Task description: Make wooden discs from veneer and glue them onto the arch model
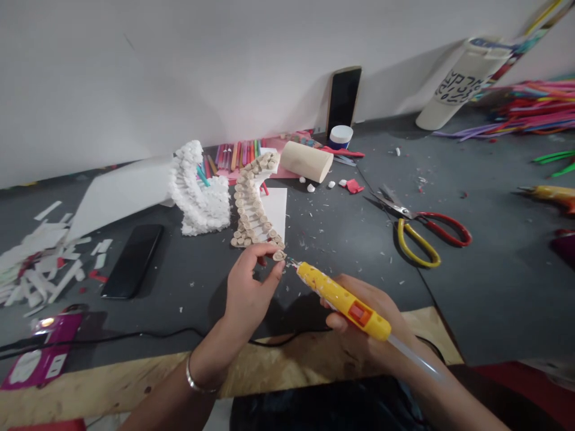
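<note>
Between the thumb and fingers of my left hand [251, 290] is a small beige paper coil [279, 256]. My right hand [363, 305] is wrapped round a yellow hot glue gun [341, 296] with a clear glue stick in its back end. The gun's metal nozzle points left, at or very near the coil; whether they touch I cannot tell. Just beyond my left hand stands a curved white piece covered with beige coils [249, 200]. Left of it is a similar curved piece covered in white tufts [197, 194].
Red-and-yellow scissors [413, 227] lie open at right. A beige tube [306, 161], a small white-lidded jar [341, 136] and an upright phone [344, 99] are at the back. Another phone [133, 260] and paper scraps [40, 257] lie left. A black cable [179, 331] runs along the front.
</note>
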A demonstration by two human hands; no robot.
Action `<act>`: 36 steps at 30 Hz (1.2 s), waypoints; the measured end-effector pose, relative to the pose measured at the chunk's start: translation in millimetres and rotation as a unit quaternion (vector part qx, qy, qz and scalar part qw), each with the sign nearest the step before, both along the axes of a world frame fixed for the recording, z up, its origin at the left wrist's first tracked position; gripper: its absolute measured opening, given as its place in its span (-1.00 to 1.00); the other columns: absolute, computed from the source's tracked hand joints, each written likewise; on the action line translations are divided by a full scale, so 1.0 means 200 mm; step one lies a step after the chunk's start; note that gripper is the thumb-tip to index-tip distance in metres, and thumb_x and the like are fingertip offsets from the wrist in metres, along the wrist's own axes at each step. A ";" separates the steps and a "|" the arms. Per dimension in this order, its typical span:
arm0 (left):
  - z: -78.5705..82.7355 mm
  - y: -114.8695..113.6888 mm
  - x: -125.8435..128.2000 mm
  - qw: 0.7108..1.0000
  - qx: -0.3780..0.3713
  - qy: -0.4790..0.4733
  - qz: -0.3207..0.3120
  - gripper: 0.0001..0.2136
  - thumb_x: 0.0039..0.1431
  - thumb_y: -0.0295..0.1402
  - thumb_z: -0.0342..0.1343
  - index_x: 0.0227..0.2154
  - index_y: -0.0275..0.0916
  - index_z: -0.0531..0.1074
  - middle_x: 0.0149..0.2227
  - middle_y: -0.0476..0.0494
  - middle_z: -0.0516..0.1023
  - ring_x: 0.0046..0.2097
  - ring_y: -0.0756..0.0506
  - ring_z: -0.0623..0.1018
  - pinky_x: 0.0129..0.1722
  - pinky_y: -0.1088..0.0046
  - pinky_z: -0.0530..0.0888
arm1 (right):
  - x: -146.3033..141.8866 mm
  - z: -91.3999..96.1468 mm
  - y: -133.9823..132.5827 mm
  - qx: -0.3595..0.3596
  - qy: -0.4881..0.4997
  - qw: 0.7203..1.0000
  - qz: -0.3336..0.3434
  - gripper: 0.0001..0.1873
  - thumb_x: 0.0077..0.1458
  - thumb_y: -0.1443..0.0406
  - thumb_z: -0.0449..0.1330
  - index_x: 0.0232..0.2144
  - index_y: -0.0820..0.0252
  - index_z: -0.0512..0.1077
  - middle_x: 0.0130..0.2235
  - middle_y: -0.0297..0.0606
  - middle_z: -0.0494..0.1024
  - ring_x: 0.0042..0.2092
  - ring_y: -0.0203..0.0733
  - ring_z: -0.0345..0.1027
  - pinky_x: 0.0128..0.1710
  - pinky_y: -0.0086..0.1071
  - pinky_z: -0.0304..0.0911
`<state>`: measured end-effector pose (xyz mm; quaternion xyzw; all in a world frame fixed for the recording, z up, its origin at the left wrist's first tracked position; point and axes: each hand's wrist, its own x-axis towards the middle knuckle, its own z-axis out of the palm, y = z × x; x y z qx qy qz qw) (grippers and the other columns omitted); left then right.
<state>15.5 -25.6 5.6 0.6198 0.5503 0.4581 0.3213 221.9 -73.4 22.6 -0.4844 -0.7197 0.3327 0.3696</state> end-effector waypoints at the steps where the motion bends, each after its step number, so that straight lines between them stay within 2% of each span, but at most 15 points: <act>1: 0.01 0.00 0.00 1.000 0.012 0.000 -0.002 -0.82 0.05 -0.41 0.26 -0.24 -0.10 0.55 -0.20 -0.09 0.53 -0.19 -0.10 0.45 -0.11 0.41 0.34 | 0.00 0.00 0.00 -0.001 0.000 1.000 0.005 -0.48 0.21 -0.11 0.02 -0.46 0.19 0.39 -0.51 -0.29 0.43 -0.49 -0.28 0.30 -0.51 -0.41 0.19; 4: 0.03 0.00 0.00 0.998 0.060 0.023 0.002 -0.83 0.01 -0.41 0.29 -0.29 -0.07 0.59 -0.18 -0.12 0.48 -0.08 -0.17 0.41 0.00 0.36 0.30 | -0.01 0.00 0.00 -0.003 -0.004 1.000 0.010 -0.50 0.21 -0.09 0.03 -0.46 0.19 0.39 -0.51 -0.29 0.42 -0.50 -0.29 0.28 -0.52 -0.41 0.18; 7: 0.03 0.01 -0.01 0.995 0.079 0.055 0.015 -0.81 0.01 -0.40 0.29 -0.27 -0.05 0.59 -0.23 -0.11 0.44 -0.06 -0.19 0.38 0.07 0.31 0.26 | -0.01 0.00 0.00 0.000 -0.006 1.000 0.006 -0.50 0.22 -0.09 0.01 -0.46 0.19 0.40 -0.50 -0.29 0.42 -0.49 -0.28 0.28 -0.51 -0.40 0.18; 12: 0.02 0.00 -0.01 0.997 0.069 0.031 0.013 -0.82 -0.02 -0.41 0.32 -0.31 -0.05 0.60 -0.27 -0.10 0.49 -0.06 -0.21 0.37 0.08 0.32 0.24 | -0.01 -0.01 0.00 0.005 0.003 1.000 0.003 -0.46 0.21 -0.13 -0.01 -0.46 0.19 0.39 -0.51 -0.29 0.41 -0.50 -0.28 0.29 -0.50 -0.40 0.18; 20: 0.03 -0.01 0.01 0.999 0.049 0.005 0.009 -0.82 -0.01 -0.43 0.31 -0.30 -0.07 0.58 -0.24 -0.09 0.50 -0.09 -0.18 0.40 0.04 0.35 0.27 | -0.01 -0.01 0.00 -0.005 -0.001 1.000 -0.004 -0.50 0.21 -0.09 0.03 -0.46 0.19 0.39 -0.49 -0.28 0.44 -0.49 -0.29 0.30 -0.49 -0.41 0.20; 24: 0.04 0.00 0.01 0.998 0.021 -0.045 0.027 -0.83 -0.09 -0.44 0.36 -0.37 -0.10 0.61 -0.26 -0.09 0.50 -0.13 -0.15 0.41 -0.01 0.40 0.30 | 0.00 -0.01 -0.01 0.001 0.005 1.000 0.001 -0.47 0.21 -0.11 0.01 -0.44 0.19 0.40 -0.49 -0.27 0.44 -0.49 -0.27 0.30 -0.49 -0.39 0.21; 26: 0.03 0.02 0.01 0.995 -0.020 -0.094 0.033 -0.83 -0.11 -0.43 0.37 -0.38 -0.14 0.61 -0.29 -0.08 0.51 -0.19 -0.10 0.41 -0.09 0.45 0.31 | 0.00 0.00 -0.01 0.000 0.008 1.000 0.004 -0.46 0.21 -0.13 -0.01 -0.44 0.19 0.40 -0.49 -0.27 0.45 -0.48 -0.27 0.30 -0.48 -0.38 0.22; 28: 0.02 0.03 0.02 0.978 -0.092 -0.185 0.027 -0.82 -0.11 -0.41 0.39 -0.37 -0.18 0.61 -0.33 -0.06 0.52 -0.25 -0.05 0.41 -0.16 0.48 0.32 | -0.01 0.00 0.00 -0.005 0.012 1.000 0.003 -0.46 0.20 -0.13 0.00 -0.45 0.19 0.40 -0.49 -0.27 0.45 -0.48 -0.27 0.31 -0.48 -0.38 0.22; 29: 0.01 0.04 0.02 0.961 -0.133 -0.242 0.023 -0.82 -0.12 -0.40 0.39 -0.37 -0.21 0.60 -0.35 -0.06 0.52 -0.27 -0.03 0.42 -0.18 0.49 0.33 | -0.01 0.00 0.00 -0.008 0.013 1.000 0.002 -0.46 0.20 -0.13 0.01 -0.45 0.19 0.40 -0.50 -0.28 0.45 -0.49 -0.27 0.31 -0.48 -0.39 0.22; 32: 0.01 0.07 0.03 0.894 -0.228 -0.386 0.001 -0.78 -0.17 -0.39 0.42 -0.40 -0.30 0.58 -0.40 -0.05 0.51 -0.35 0.04 0.42 -0.27 0.54 0.35 | -0.01 0.01 0.00 -0.011 0.015 1.000 -0.003 -0.47 0.19 -0.12 0.03 -0.46 0.19 0.41 -0.50 -0.28 0.45 -0.49 -0.27 0.32 -0.48 -0.39 0.22; 36: 0.03 0.07 0.03 0.812 -0.322 -0.485 -0.043 -0.75 -0.18 -0.42 0.42 -0.38 -0.36 0.55 -0.45 -0.02 0.45 -0.44 0.11 0.37 -0.45 0.63 0.33 | -0.01 0.01 0.01 0.000 0.011 1.000 0.000 -0.45 0.20 -0.15 0.00 -0.44 0.19 0.41 -0.49 -0.28 0.45 -0.47 -0.27 0.33 -0.47 -0.40 0.22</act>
